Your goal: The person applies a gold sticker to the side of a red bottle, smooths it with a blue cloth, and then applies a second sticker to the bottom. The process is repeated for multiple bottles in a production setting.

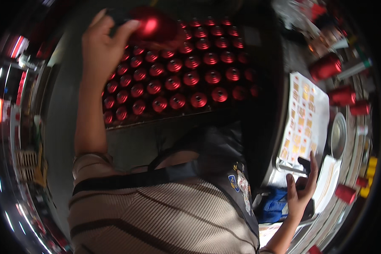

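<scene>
Raised at the upper left, my left hand [108, 36] grips a glossy red metal canister [156, 27] by its end, blurred by motion. Something black shows at the fingers there, too smeared to name. Below the canister stand several rows of similar red canisters [191, 78], each with a round collar on its domed top. At the lower right my right hand [301, 190] has its fingers apart and holds nothing that I can make out. It hovers by the near end of a white sheet of small yellow and red labels [302, 114]. A black piece [304, 163] shows beside its fingers.
Near my right hand lies a blue cloth-like bundle [275, 205]. Beyond the label sheet sits a round shallow metal dish [338, 135]. More red canisters [342, 95] line the right side. A beige plastic crate [27, 163] stands at the far left.
</scene>
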Demonstrator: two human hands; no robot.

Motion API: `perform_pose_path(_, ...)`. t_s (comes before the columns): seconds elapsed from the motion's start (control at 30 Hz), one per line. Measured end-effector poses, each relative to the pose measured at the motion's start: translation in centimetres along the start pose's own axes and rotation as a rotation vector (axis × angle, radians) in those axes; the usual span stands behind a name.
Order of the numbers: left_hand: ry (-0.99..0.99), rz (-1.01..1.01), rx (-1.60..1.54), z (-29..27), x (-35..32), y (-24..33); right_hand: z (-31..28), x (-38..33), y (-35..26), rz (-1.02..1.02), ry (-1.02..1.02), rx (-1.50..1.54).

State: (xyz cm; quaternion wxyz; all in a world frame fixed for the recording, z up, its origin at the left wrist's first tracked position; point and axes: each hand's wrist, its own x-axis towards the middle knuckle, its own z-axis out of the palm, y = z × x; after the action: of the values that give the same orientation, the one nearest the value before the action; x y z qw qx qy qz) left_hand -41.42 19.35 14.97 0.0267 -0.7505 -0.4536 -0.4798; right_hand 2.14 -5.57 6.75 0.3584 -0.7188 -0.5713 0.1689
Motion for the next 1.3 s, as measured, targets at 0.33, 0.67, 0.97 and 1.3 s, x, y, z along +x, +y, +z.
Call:
perform_pose_path(0.33,-0.049,-0.683,1.248,-18.4,-20.0,-25.1,2.0,0.8,0.2,0.1,-0.365,-0.148)
perform_pose_path(0.67,0.02,-1.27,1.471,-22.5,-33.6,-32.3,13.5,-0.8,2.3,-0.143,-1.102,-1.319)
perform_pose_path(0.97,-0.028,-1.446,1.126,-21.3,-41.2,-36.6,15.5,-2.1,7.3,-0.081,-1.227,-1.689)
perform_pose_path(1.3,-0.097,-1.477,1.064,-18.5,-46.2,-39.7,14.3,-1.8,2.2,-0.153,-1.296,-1.712)
